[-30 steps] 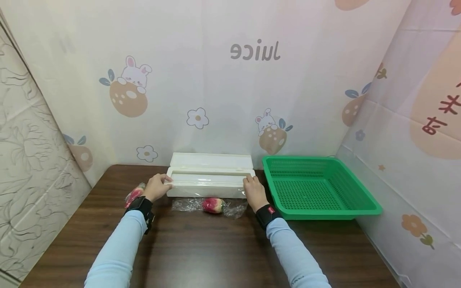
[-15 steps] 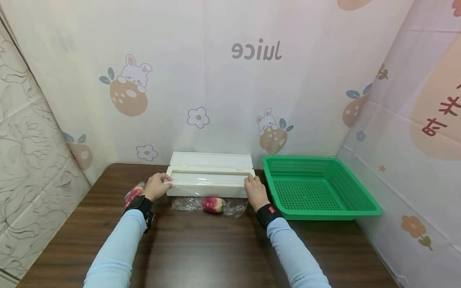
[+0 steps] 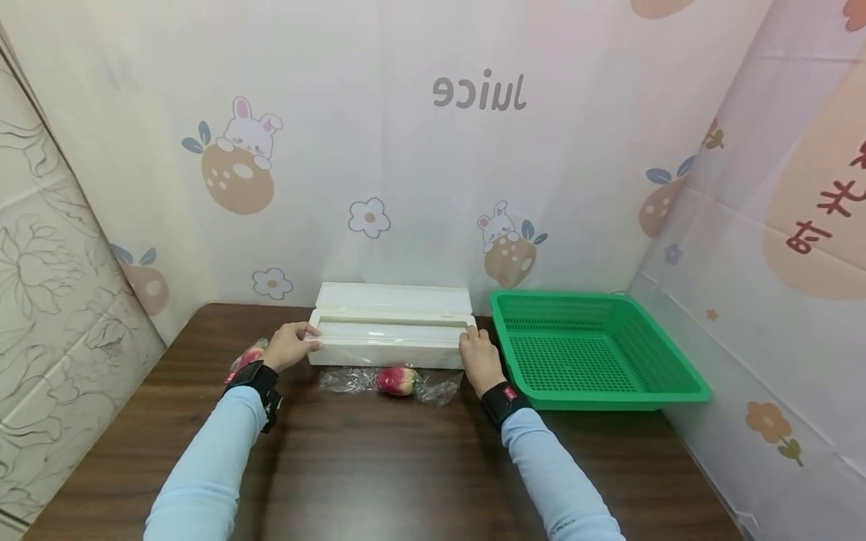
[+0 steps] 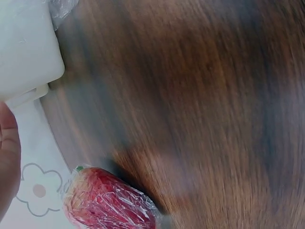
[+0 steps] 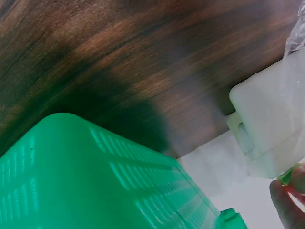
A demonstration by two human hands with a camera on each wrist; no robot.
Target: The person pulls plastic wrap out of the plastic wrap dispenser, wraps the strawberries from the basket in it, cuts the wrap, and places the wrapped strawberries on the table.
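Observation:
A white cling film dispenser [image 3: 392, 354] stands at the back of the table with its lid [image 3: 395, 298] raised. Clear film stretches across its front. My left hand [image 3: 289, 346] pinches the film at the dispenser's left end, thumb and fingers at the edge. On the opposite end, my right hand [image 3: 480, 359] pinches the film at the corner, where a small green piece [image 5: 287, 176] shows by the fingertips. A red-and-yellow fruit [image 3: 397, 381] in clear film lies just in front of the dispenser. Another wrapped red fruit [image 4: 109, 200] lies left of my left hand, partly hidden by it in the head view.
A green plastic basket [image 3: 602, 402] stands right of the dispenser, close to my right hand. Behind the brown wooden table [image 3: 379, 473] hangs a printed white cloth [image 3: 406, 165], which also runs along the right side.
The head view has shifted slightly. Both hands keep their hold at the two ends of the dispenser, and the fruits and basket stay where they were.

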